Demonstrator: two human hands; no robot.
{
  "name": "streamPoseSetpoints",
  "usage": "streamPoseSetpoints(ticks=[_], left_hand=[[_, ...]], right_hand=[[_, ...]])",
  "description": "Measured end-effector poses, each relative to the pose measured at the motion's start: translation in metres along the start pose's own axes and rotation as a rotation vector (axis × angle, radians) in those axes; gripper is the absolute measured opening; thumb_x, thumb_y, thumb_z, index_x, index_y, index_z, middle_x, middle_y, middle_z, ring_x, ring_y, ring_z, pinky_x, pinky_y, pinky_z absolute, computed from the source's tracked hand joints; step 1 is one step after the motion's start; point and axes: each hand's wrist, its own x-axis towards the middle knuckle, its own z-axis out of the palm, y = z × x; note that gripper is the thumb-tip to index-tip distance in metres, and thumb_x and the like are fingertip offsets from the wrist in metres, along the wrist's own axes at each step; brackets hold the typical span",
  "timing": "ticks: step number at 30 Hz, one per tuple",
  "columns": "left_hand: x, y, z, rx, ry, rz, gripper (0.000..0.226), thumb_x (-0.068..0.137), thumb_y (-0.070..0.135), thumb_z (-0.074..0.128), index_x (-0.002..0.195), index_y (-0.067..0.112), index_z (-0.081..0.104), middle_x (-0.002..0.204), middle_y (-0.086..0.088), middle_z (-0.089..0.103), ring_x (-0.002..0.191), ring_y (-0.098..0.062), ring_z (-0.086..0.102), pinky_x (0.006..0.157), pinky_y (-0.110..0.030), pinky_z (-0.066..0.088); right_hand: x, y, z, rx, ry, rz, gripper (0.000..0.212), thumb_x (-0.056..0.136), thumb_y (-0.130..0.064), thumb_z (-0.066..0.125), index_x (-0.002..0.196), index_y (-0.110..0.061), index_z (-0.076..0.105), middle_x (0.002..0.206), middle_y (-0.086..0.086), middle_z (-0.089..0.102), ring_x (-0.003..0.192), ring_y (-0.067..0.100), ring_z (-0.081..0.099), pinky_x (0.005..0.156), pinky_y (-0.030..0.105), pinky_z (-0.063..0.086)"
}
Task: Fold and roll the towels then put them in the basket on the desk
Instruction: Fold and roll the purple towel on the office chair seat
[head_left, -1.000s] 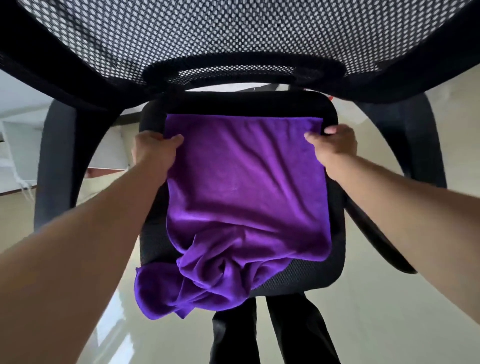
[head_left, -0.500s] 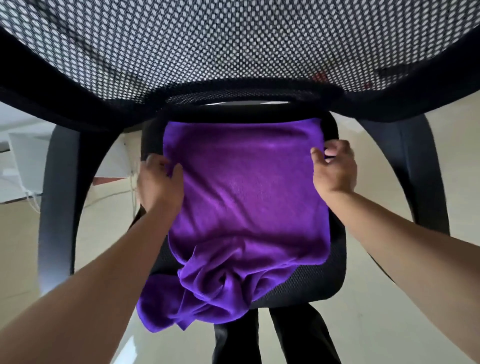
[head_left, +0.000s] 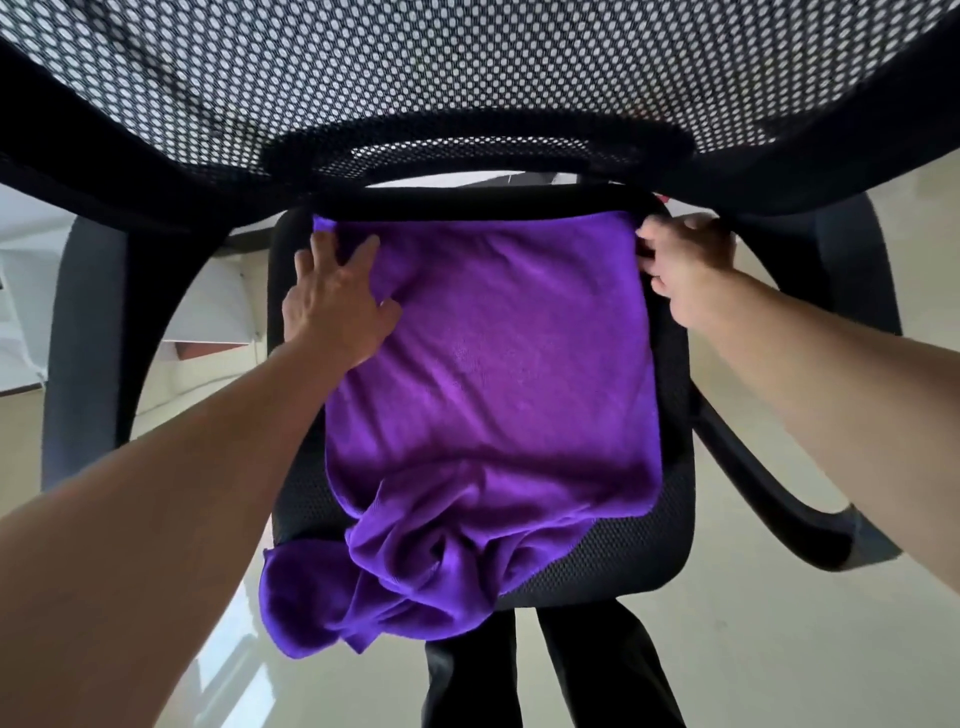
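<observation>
A pale, glossy floor (head_left: 779, 649) spreads under a black office chair, seen from over its mesh backrest (head_left: 467, 78), which fills the top of the view. Dark armrests (head_left: 88, 338) curve down on either side of the padded seat (head_left: 623, 561). A purple towel (head_left: 493, 364) covers most of that seat. Its long axis runs from the backrest straight out toward the seat's front edge. The far end lies flat and fairly square against the back of the cushion, while the near end is bunched into loose folds, and a crumpled corner spills over the front left edge and hangs above the floor. The person reaches in from the front with both bare arms. The left hand (head_left: 337, 306) lies flat on the towel's far left corner, fingers straight and spread, pressing the cloth down and gripping nothing. The right hand (head_left: 691, 265) sits at the far right corner with its fingers curled against the towel's edge; whether they actually pinch the cloth I cannot tell.
</observation>
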Motion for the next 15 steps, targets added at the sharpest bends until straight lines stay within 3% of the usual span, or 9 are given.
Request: streamPoseSetpoints(ticks=[2,4,6,9,12,14,15], left_hand=[[0.001,0.001,0.0,0.011,-0.011,-0.004,0.076,0.084,0.042,0.062,0.15,0.033,0.025,0.151,-0.013,0.018,0.133,-0.036,0.027,0.095,-0.052,0.042],[0.001,0.002,0.001,0.025,-0.02,-0.006,0.077,0.084,0.042,0.062,0.15,0.034,0.024,0.152,-0.012,0.016,0.133,-0.036,0.026,0.095,-0.052,0.042],[0.002,0.003,0.001,0.034,-0.026,-0.006,0.077,0.084,0.042,0.062,0.15,0.034,0.023,0.152,-0.012,0.015,0.133,-0.036,0.026,0.095,-0.051,0.042],[0.004,0.001,0.001,0.046,-0.03,-0.001,0.077,0.084,0.043,0.062,0.15,0.035,0.022,0.152,-0.012,0.016,0.134,-0.035,0.025,0.096,-0.051,0.042],[0.003,0.001,0.002,0.059,-0.019,0.018,0.075,0.086,0.042,0.061,0.15,0.034,0.022,0.152,-0.012,0.017,0.133,-0.035,0.026,0.095,-0.051,0.042],[0.0,-0.001,0.003,0.03,0.031,0.026,0.071,0.087,0.038,0.061,0.149,0.031,0.027,0.15,-0.012,0.021,0.132,-0.034,0.029,0.095,-0.05,0.042],[-0.004,-0.002,0.004,-0.007,0.076,0.026,0.068,0.087,0.035,0.061,0.148,0.029,0.031,0.149,-0.012,0.025,0.132,-0.034,0.031,0.096,-0.05,0.042]], right_hand=[[-0.003,-0.001,0.001,0.001,-0.054,-0.02,0.026,0.067,-0.036,0.079,0.074,-0.021,0.06,0.075,-0.003,0.065,0.054,0.013,0.059,0.038,0.014,0.034],[-0.001,0.0,0.005,-0.034,-0.11,-0.027,0.028,0.067,-0.034,0.083,0.071,-0.02,0.06,0.066,-0.004,0.057,0.05,0.01,0.049,0.038,0.015,0.032],[-0.001,-0.002,0.009,-0.036,-0.084,-0.039,0.026,0.069,-0.031,0.084,0.072,-0.019,0.061,0.07,-0.006,0.061,0.059,0.01,0.054,0.048,0.019,0.042],[0.007,0.003,0.013,-0.135,0.085,-0.137,0.029,0.074,-0.04,0.079,0.089,-0.018,0.068,0.089,-0.006,0.067,0.085,0.012,0.062,0.078,0.025,0.05],[0.006,0.008,0.01,-0.233,0.16,-0.221,0.029,0.082,-0.041,0.072,0.067,-0.024,0.054,0.082,-0.005,0.063,0.086,0.015,0.06,0.087,0.03,0.048],[0.004,0.012,0.01,-0.332,0.17,-0.283,0.025,0.083,-0.046,0.067,0.087,-0.022,0.06,0.099,0.001,0.066,0.096,0.021,0.062,0.089,0.033,0.047],[-0.001,0.014,0.008,-0.391,0.169,-0.32,0.034,0.084,-0.048,0.065,0.104,-0.02,0.06,0.109,0.004,0.065,0.103,0.024,0.061,0.09,0.035,0.046]])
